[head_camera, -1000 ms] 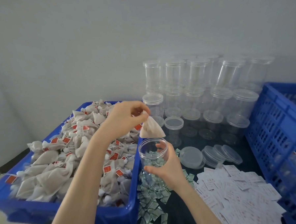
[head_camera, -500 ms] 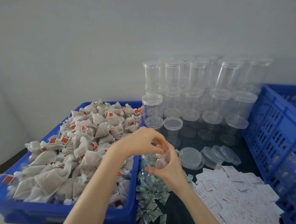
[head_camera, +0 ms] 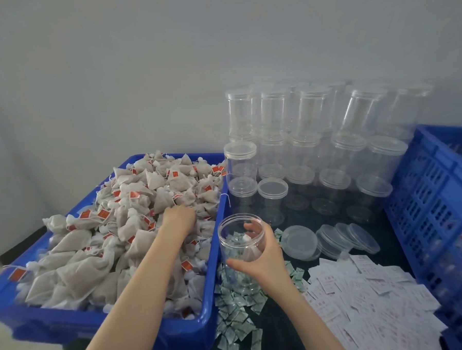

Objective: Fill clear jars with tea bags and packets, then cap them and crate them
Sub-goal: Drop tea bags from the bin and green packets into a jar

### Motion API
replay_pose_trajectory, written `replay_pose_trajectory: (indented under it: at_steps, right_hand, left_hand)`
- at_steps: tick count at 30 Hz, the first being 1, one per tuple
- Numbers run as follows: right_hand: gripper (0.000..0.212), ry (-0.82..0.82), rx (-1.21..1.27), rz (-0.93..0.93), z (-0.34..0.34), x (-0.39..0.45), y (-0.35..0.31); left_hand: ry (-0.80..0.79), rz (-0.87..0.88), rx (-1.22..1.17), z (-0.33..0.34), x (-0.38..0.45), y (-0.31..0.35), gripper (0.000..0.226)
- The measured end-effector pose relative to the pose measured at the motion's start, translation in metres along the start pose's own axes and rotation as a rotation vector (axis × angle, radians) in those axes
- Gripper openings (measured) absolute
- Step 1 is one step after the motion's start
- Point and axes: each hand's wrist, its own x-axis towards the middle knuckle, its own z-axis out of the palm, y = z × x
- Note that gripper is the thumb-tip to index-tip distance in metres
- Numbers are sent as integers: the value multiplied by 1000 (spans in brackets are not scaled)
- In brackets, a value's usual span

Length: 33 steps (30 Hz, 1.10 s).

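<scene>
Right hand [head_camera: 266, 264] grips open jar [head_camera: 241, 244]; left hand [head_camera: 180, 217] buried among tea bags [head_camera: 94, 235], grip unclear.

Tea bag bin [head_camera: 203, 334] left; open jar [head_camera: 241, 244] beside it; capped jars [head_camera: 303, 149] behind; crate [head_camera: 434, 201] right.

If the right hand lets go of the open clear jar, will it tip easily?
Probably yes: the jar looks tall, thin-walled and nearly empty, so likely light. It seems to rest on loose green packets, an uneven base. The right hand steadies it.
</scene>
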Motion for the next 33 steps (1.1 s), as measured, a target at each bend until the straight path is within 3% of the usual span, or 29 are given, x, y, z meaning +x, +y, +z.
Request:
replay_pose_trajectory:
  at_steps: [4,9,12,15,19,22,26,30,33]
  right_hand:
    - [83,-3,4,2,0,0,0]
    - [83,4,3,6,-2,1,-1]
    - [84,0,2,13,-2,1,0]
    - [83,-8,0,20,-2,1,1]
    - [83,-14,-5,21,-1,-1,1]
    - [84,-17,-5,23,0,-1,2]
    - [84,-21,-1,25,0,-1,1]
    - [83,-27,4,33,0,-2,0]
    - [83,-30,12,34,0,-2,0]
  left_hand:
    - [47,-2,19,4,2,-3,35]
    - [107,-50,-168,1,-1,-8,21]
    - [303,-95,-281,1,-1,-14,25]
    - [489,-162,-138,2,3,-20,46]
    - [354,-263,-111,7,-2,-16,42]
    - [420,-331,-184,5,-4,-16,61]
    - [389,-383,-156,-2,-9,-19,30]
    - [495,-390,-467,-11,-20,-23,18]
    - [597,-299,-728,-25,-31,-24,24]
